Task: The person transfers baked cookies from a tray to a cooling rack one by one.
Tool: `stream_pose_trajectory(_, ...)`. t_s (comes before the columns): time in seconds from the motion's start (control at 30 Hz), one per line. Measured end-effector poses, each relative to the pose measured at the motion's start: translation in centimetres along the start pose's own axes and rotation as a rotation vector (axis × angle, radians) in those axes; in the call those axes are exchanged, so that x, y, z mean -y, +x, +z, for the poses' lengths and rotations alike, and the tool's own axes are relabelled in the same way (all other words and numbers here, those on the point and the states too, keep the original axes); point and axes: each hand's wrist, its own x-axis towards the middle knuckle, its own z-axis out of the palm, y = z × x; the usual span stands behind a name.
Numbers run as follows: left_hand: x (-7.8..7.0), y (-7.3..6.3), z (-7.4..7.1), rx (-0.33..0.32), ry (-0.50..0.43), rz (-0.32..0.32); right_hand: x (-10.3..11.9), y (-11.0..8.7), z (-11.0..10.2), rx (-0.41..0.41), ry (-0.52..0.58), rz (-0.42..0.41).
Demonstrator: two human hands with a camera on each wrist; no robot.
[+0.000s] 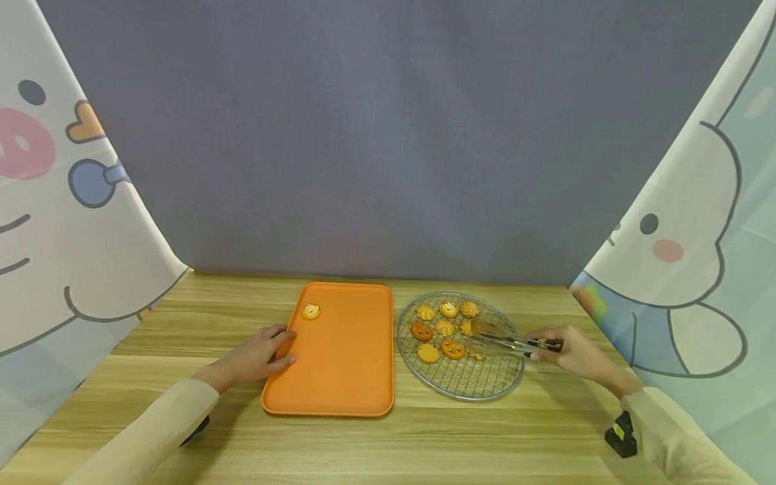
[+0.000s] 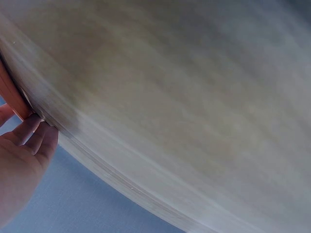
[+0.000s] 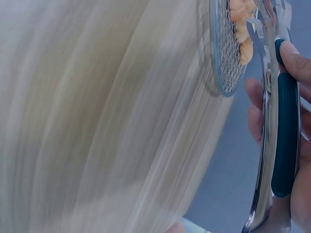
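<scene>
My left hand (image 1: 257, 357) holds the left edge of an orange tray (image 1: 342, 367), its thumb over the rim. One round cookie (image 1: 311, 311) lies near the tray's upper left corner. In my right hand (image 1: 572, 351) is a pair of metal tongs (image 3: 267, 107) with dark green grips. The spread tong ends reach over a round wire rack (image 1: 485, 380), one end beside a ridged cookie (image 1: 465, 328). Whether they touch that cookie, I cannot tell. Also on the rack are several other cookies (image 1: 444, 328) and two pretzel-shaped ones, including a browner pretzel cookie (image 1: 421, 331).
Tray and rack stand side by side on a wooden table (image 1: 339, 451), a narrow gap between them. A grey cloth wall (image 1: 388, 148) rises behind the table's far edge. Printed cartoon curtains (image 1: 685, 256) hang at both sides.
</scene>
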Motion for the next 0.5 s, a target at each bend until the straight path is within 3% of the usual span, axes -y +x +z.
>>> stream_pose_trajectory(0.2, -0.1, 0.1, -0.3, -0.005, 0.001, 0.01, 0.8, 1.1, 0.8, -0.022, 0.005, -0.015)
stream_pose_trajectory(0.5, 0.1, 0.1, 0.0, 0.002, 0.003, 0.0, 2.0, 3.4, 2.9, 0.039, 0.085, 0.02)
